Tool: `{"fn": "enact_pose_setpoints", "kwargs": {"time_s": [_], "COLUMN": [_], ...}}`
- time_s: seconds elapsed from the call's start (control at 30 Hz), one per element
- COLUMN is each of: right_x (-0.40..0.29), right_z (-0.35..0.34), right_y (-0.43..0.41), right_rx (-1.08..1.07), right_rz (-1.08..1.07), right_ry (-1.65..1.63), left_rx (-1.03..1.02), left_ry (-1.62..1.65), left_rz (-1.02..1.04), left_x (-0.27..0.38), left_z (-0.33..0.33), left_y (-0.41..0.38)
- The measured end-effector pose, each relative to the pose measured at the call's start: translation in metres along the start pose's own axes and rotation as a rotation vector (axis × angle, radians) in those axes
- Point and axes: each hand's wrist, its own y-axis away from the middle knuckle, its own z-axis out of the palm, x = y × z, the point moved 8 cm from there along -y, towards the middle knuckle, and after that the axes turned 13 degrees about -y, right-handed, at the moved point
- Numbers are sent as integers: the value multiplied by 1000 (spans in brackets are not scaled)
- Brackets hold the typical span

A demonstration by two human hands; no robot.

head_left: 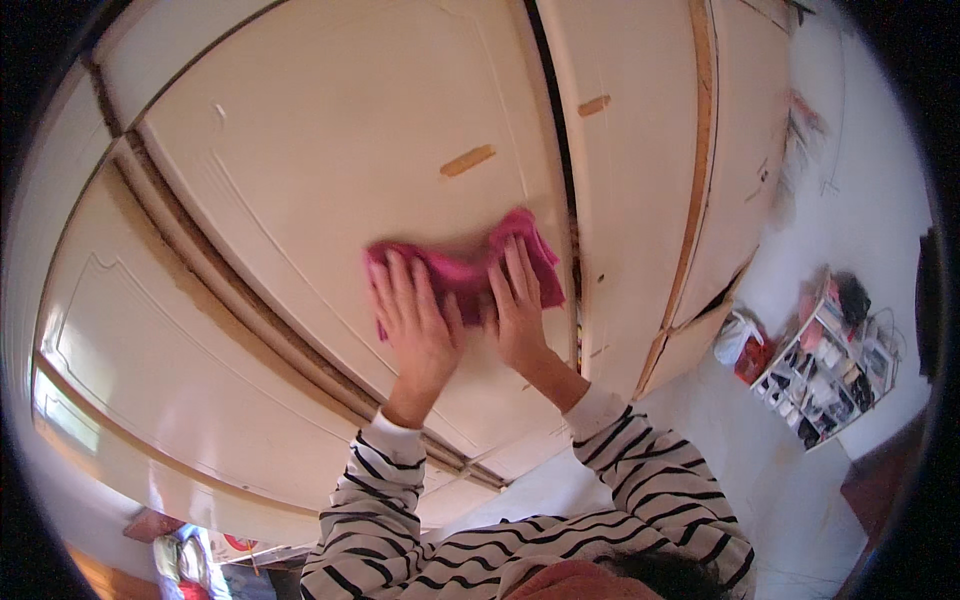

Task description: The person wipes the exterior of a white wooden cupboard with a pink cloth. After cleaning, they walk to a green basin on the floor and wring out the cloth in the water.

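A pink cloth (469, 281) lies against a cream wardrobe door (337, 150), spread between my two hands. My left hand (416, 319) presses flat on the cloth's left part, fingers pointing up the door. On its right part, close to the door's dark edge gap, rests my right hand (517, 307), its fingers over a bunched fold. Both hands and the cloth look slightly blurred. Above them the door has a bare brown mark (468, 160) where the surface is gone.
Further wardrobe doors stand at the left (150, 360) and right (637, 150), with worn brown edges. A shelf rack (817, 382) full of small items is at the far right, beside bags (746, 349) on the floor. Coloured things (187, 562) sit at the lower left.
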Motion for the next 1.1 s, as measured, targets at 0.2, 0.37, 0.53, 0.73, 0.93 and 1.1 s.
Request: {"fn": "enact_pose_setpoints", "kwargs": {"time_s": [0.2, 0.37, 0.53, 0.73, 0.93, 1.1], "right_x": [10, -15, -52, -19, -62, -93], "right_z": [5, -13, -32, -21, -31, -15], "right_y": [-16, -163, -265, -207, -288, -306], "right_rx": [12, 183, 332, 138, 205, 140], "right_rz": [-73, -347, -453, -420, -597, -741], "right_ry": [106, 162, 151, 210, 158, 156], "left_rx": [-103, 126, 396, 184, 339, 469], "left_ry": [-48, -126, -240, -251, -299, -268], "left_rz": [150, 152, 177, 280, 262, 182], "left_x": [9, -5, -27, -12, -19, -45], "left_z": [23, -27, -75, -42, -70, -87], "left_y": [26, -109, -214, -158, -221, -228]}}
